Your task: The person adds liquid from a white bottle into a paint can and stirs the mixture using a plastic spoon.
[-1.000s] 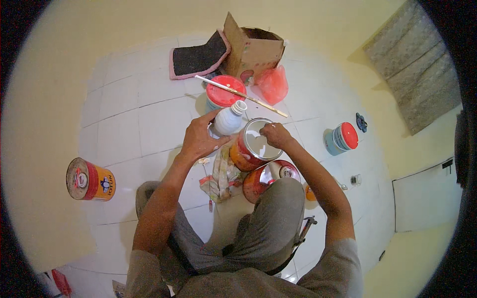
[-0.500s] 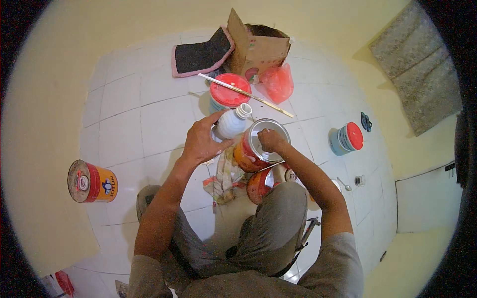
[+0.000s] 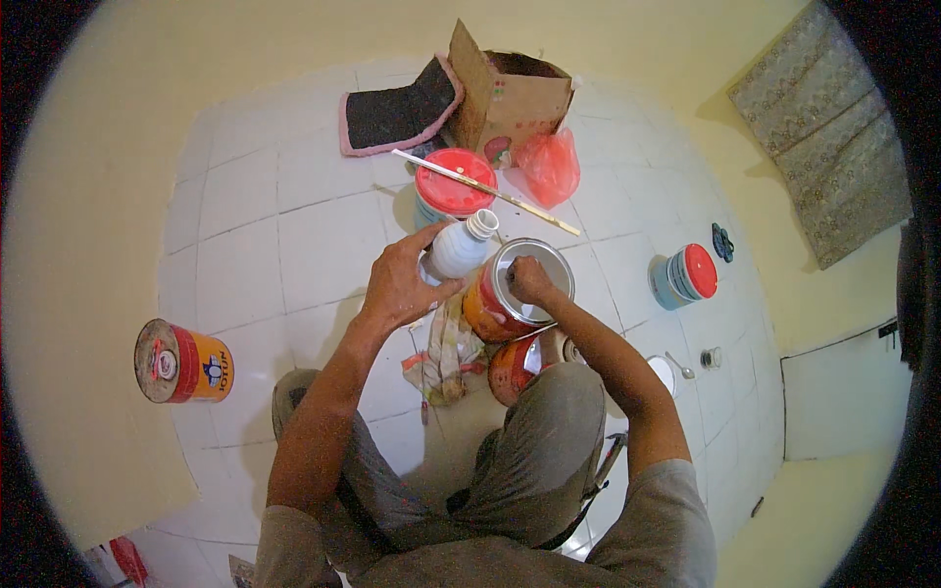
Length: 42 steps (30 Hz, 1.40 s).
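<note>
head view: a small white bottle [image 3: 458, 249], uncapped, is gripped in the left hand [image 3: 400, 284] and tilted with its mouth toward the orange tin [image 3: 512, 292], apparently so its contents can reach the tin's open top. the tin is kept on the tiled floor [image 3: 245, 245] between the knees, within reach. the right hand [image 3: 530, 279] is curled shut at the tin's rim; what its grip encloses cannot be told. both forearms are extended forward.
</note>
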Available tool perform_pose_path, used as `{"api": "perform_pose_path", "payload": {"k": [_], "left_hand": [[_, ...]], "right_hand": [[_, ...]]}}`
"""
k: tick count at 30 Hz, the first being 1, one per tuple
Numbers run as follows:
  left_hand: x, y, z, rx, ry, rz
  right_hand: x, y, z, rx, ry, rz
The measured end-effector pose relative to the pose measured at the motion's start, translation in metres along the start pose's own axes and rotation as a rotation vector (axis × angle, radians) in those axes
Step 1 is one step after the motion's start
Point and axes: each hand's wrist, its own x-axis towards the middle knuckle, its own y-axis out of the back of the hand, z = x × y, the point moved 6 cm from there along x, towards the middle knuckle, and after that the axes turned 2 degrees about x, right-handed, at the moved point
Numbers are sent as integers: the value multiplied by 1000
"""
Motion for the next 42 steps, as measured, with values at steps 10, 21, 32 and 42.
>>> {"api": "perform_pose_path", "payload": {"k": [10,21,32,42], "left_hand": [[2,-2,4,8,41,-69],[3,-7,8,10,21,-67],[-2,-7,1,39,31,-69],[1,-22,6,22,-23,-76]], "right_hand": [[4,7,2,195,-189,31],[-20,30,2,249,-262,200],[-44,72,-8,440,-343,181],[-92,125,9,479,-260,331]]}}
